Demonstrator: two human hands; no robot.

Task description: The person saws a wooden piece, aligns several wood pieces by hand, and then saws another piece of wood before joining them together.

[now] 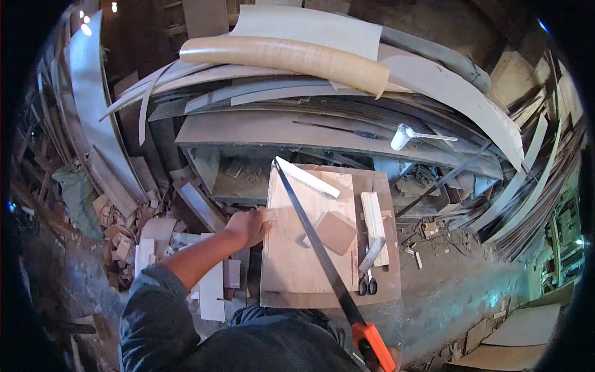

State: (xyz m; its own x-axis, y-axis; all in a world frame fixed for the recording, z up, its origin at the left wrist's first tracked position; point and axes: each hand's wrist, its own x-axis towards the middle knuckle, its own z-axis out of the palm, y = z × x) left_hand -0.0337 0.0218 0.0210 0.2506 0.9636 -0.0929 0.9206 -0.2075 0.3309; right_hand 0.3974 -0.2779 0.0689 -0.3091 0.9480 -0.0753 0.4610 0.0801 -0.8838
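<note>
My left hand [248,227] is closed at the left edge of a pale wooden board [288,266], its fingertips hidden at the edge. A hand saw [319,245] stretches diagonally across the board, its dark blade pointing away from me. Its orange handle [375,347] extends past the near edge, with my right hand [370,359] around it, mostly hidden at the bottom of the view. Right of the blade lies a square brown block [336,233]. A white strip [308,177] rests near the board's far end.
Scissors [367,284] and a split wood piece [373,226] lie along the bench's right side. Behind stands a shelf [248,131] with a white cup [403,136]. A rolled veneer sheet [285,57] tops stacked panels. Wood scraps [121,242] litter the left floor.
</note>
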